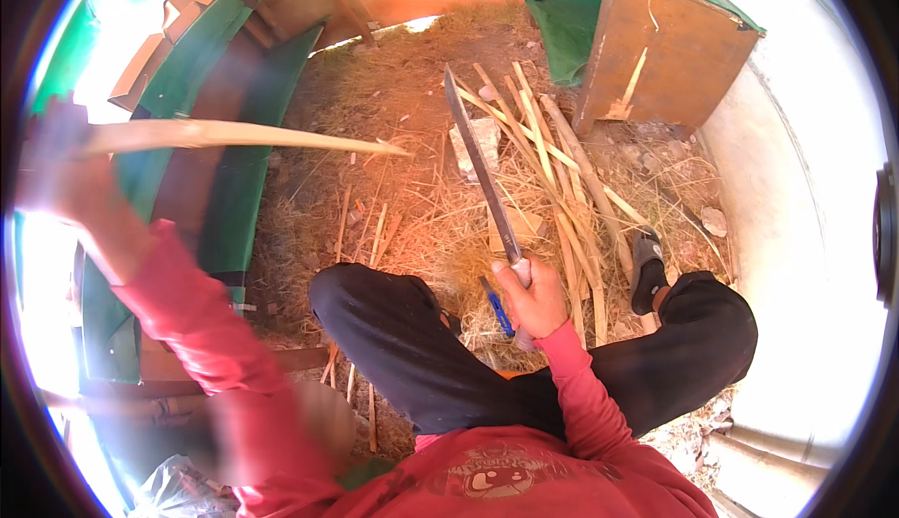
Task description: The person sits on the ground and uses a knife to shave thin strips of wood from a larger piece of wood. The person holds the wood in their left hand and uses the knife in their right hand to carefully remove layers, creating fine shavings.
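My right hand [536, 301] is closed round the handle of a machete [485, 167]. Its long dark blade points up and away from me, tilted a little left. Out at the far left my raised left hand [70, 167], smeared by motion, grips one end of a pale split wooden strip [243, 134]. The strip reaches rightward over the ground, its thin end ragged. Just left of my right hand, between my legs, a blue-handled tool [497, 306] is partly visible; I cannot make out its kind.
Several wooden sticks and strips [562, 171] lie piled ahead to the right, beside a pale block [476, 148]. Straw and shavings cover the dirt. A green-draped bench [220, 171] runs along the left; a wooden cabinet [660, 59] stands far right. My knees are spread wide.
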A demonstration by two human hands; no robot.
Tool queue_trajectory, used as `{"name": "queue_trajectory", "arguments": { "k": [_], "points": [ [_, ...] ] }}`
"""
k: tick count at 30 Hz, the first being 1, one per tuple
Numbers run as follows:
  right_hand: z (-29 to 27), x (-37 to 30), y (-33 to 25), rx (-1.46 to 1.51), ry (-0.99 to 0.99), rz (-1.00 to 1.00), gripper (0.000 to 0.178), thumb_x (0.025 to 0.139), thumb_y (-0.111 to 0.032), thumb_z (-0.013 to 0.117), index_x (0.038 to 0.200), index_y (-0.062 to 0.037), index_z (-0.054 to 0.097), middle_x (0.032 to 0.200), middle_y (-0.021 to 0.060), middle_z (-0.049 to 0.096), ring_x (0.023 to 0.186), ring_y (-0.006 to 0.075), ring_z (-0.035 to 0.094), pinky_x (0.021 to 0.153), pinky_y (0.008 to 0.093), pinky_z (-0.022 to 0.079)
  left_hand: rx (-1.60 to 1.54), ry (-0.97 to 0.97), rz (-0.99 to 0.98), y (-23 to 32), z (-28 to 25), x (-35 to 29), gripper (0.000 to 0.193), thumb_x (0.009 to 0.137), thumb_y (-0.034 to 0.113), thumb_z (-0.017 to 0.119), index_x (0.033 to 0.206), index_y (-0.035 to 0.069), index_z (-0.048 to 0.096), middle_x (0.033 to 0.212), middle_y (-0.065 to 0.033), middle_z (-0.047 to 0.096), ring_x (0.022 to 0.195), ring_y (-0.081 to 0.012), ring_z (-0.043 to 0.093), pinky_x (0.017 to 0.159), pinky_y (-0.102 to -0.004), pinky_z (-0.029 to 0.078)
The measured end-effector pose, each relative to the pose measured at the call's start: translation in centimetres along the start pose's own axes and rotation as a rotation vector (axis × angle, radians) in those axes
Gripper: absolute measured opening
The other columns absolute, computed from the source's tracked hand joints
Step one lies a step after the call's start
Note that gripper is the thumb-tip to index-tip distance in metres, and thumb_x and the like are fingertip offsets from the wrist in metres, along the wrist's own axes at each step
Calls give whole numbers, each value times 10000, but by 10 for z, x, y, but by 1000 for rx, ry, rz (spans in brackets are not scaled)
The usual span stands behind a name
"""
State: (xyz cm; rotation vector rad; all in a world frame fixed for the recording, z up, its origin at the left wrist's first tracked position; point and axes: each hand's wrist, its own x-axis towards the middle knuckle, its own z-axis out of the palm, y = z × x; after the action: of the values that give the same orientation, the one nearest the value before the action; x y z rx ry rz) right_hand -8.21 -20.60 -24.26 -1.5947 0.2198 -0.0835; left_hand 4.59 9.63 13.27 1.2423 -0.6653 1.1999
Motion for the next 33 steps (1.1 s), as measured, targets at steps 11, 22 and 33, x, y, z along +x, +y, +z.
{"name": "queue_trajectory", "arguments": {
  "k": [11,22,33],
  "points": [
    [50,-38,-69,-122,-176,-248,318,931,-258,633,756,-14,531,488,68,456,407,182,485,447,341,375,29,206,-182,-25,29,-156,736,820,851,288,718,125,359,536,20,244,442,-81,199,408,-230,141],
    [71,-42,-93,-316,-178,-525,265,881,-145,652,763,1,466,497,122,545,436,323,572,430,400,454,22,206,-181,-20,24,-168,726,820,850,296,733,130,324,565,28,237,474,-68,196,428,-220,128],
    [80,-41,-80,-365,-92,-546,265,865,-176,662,733,-18,496,490,128,526,434,345,545,436,419,423,25,234,-201,-24,17,-170,727,795,856,347,717,133,359,520,28,237,445,-77,200,402,-232,131]
  ]
}}
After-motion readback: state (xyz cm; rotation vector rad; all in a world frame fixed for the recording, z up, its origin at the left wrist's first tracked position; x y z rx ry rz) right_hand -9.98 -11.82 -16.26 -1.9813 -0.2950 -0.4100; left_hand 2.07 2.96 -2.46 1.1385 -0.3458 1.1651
